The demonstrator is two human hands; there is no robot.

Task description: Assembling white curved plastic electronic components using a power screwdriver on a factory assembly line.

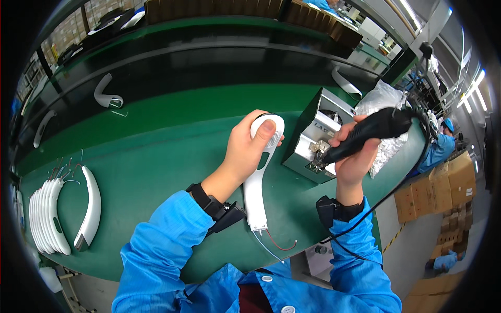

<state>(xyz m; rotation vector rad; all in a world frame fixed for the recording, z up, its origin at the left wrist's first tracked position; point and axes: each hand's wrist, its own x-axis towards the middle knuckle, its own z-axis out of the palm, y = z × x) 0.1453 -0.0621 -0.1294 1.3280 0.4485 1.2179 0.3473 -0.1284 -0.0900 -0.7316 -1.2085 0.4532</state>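
White casing (255,201): gripping it in the left hand (245,148), left of the metal box (313,136); grasping a black screwdriver (365,131) in the right hand (357,161), tip at the box's front. Well left of the box: 1 separate casing (92,208) beside a casing row (48,214).

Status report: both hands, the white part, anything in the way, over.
Left hand gripping white curved part by its far end. Right hand holding black tool, tip at metal box. Black cable across right sleeve, possibly in the way.
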